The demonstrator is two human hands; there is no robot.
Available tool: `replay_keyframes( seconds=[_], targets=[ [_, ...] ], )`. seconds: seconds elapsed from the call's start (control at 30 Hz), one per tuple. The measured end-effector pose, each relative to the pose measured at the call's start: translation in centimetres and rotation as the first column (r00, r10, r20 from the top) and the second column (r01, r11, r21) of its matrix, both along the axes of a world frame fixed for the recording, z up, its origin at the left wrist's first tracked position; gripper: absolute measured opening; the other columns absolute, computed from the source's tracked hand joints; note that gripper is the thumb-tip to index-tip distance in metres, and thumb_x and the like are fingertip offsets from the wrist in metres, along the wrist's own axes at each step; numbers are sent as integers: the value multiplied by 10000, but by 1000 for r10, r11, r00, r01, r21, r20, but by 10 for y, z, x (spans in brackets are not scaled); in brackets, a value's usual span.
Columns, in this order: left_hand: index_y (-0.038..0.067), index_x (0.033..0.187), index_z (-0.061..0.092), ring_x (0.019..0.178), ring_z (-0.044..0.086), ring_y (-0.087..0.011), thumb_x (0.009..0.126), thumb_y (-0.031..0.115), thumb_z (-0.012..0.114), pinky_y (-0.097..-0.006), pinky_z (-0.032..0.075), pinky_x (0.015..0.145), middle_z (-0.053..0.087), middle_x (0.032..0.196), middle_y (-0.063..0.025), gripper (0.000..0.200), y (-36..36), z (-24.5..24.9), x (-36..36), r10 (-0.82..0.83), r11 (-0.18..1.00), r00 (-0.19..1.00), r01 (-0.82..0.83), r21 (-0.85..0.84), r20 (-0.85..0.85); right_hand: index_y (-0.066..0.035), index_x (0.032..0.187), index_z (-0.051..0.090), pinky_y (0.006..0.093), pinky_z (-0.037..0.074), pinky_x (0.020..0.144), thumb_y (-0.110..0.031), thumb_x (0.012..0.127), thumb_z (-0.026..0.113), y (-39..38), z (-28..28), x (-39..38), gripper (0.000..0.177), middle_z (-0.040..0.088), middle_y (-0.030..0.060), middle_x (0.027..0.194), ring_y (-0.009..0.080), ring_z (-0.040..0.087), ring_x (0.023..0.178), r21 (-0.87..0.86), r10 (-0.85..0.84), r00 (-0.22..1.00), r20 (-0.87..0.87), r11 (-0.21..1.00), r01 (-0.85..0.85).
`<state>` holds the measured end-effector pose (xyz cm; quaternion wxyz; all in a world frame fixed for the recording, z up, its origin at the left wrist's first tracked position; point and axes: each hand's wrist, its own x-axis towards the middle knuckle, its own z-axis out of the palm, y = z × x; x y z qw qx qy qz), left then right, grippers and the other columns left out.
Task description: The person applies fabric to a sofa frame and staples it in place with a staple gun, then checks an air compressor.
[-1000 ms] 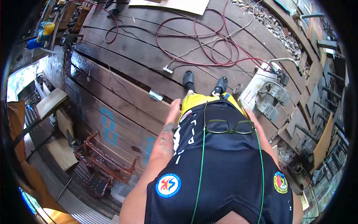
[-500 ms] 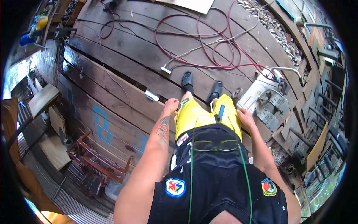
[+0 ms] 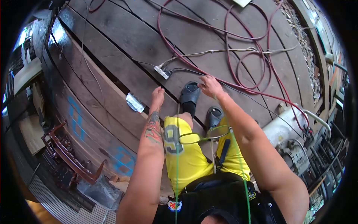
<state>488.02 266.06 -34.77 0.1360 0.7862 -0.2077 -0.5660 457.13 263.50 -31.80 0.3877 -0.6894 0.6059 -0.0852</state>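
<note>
My left hand [image 3: 158,98] is held over the floorboards with its fingers curled together and nothing visible in them. A shiny silver packet [image 3: 135,102] lies on the boards to its left. My right hand [image 3: 210,86] reaches forward above the toe of my dark left sandal [image 3: 191,92], its bent fingers a little apart and seemingly bare. Ahead of both hands is a white power strip [image 3: 161,72] with cords plugged in. A red hose [image 3: 186,61] runs just beyond the right hand. Eyeglasses [image 3: 190,142] dangle on a green cord over my yellow shorts [image 3: 188,160].
At right stands an air compressor with a silver tank [image 3: 285,125]. Red hose loops and cables spread over the wooden floor [image 3: 123,41]. A reddish-brown metal frame [image 3: 74,156] sits at lower left near a clear plastic bag [image 3: 100,192]. Gravel [image 3: 307,56] borders the right edge.
My body has bent forward, so the floor appears closer. Both hands have left the sides of my thighs and moved forward, the right one crossing toward the left sandal.
</note>
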Motion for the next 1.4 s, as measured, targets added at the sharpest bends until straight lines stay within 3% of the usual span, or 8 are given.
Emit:
replay_keyframes(
  seconds=[0.1, 0.27, 0.47, 1.03, 1.2, 1.3, 1.37, 1.4],
  targets=[
    [-14, 1355, 506, 1122, 596, -200, 955, 281, 585, -303, 488, 889, 629, 1208, -143, 504, -1, -86, 23, 39, 987, 998, -32, -159, 43, -104, 1177, 626, 431, 463, 942, -269, 853, 657, -50, -45, 42, 365, 599, 148, 1111, 356, 542, 1095, -6, 126, 992, 13, 992, -126],
    [-31, 1378, 473, 1124, 588, -247, 989, 300, 550, -364, 495, 936, 583, 1263, -157, 517, -28, -88, 8, 243, 938, 962, -266, -220, -129, -112, 1189, 628, 421, 458, 959, -223, 823, 655, -92, -117, 101, 383, 585, 120, 1161, 329, 539, 1105, -171, 343, 939, 32, 927, -333],
    [-8, 1355, 517, 1005, 592, -117, 982, 243, 590, -286, 533, 847, 622, 1155, -46, 456, -28, -113, 8, 290, 905, 932, -341, -252, -219, -101, 967, 688, 368, 452, 917, -173, 744, 671, -97, -137, 147, 235, 604, 60, 1101, 231, 547, 1108, -234, 620, 750, -229, 713, -661],
    [-27, 1099, 690, 738, 584, -74, 906, 54, 637, -234, 502, 649, 673, 905, -23, 216, -30, -134, 1, 302, 851, 935, -352, -390, -184, -9, 923, 677, 343, 418, 869, -171, 716, 645, -85, -144, 161, 264, 545, 76, 980, 231, 519, 997, -335, 672, 683, -286, 597, -729],
    [-45, 1107, 679, 809, 584, -118, 898, 124, 655, -276, 482, 731, 676, 915, -43, 269, -36, -107, 1, 46, 903, 987, 26, -428, 157, -83, 985, 696, 373, 429, 887, -221, 809, 611, -75, -145, 163, 240, 606, 83, 1054, 253, 558, 1060, -422, 541, 788, -293, 667, -615],
    [-66, 1196, 620, 897, 601, -131, 899, 119, 656, -274, 492, 778, 669, 1037, -63, 351, -31, -123, 17, -58, 901, 995, 86, -425, 76, -99, 846, 706, 365, 436, 844, -250, 771, 640, -72, -123, 160, 181, 609, 49, 957, 228, 564, 1014, -536, 496, 827, -264, 637, -554],
    [-3, 1266, 582, 956, 582, -117, 963, 203, 595, -243, 466, 793, 624, 1096, -43, 366, -20, -140, 33, 182, 903, 924, -292, -315, -336, -120, 808, 718, 359, 437, 832, -253, 771, 640, -82, -81, 146, 159, 617, 54, 970, 221, 564, 1032, -522, 532, 827, -182, 661, -540],
    [26, 1317, 538, 959, 577, -129, 985, 272, 566, -256, 462, 790, 607, 1113, -37, 414, -21, -124, 25, 306, 869, 876, -417, -267, -373, -133, 812, 726, 357, 435, 839, -257, 766, 645, -80, -72, 145, 155, 619, 49, 984, 219, 561, 1042, -526, 435, 876, -206, 706, -474]
  ],
)
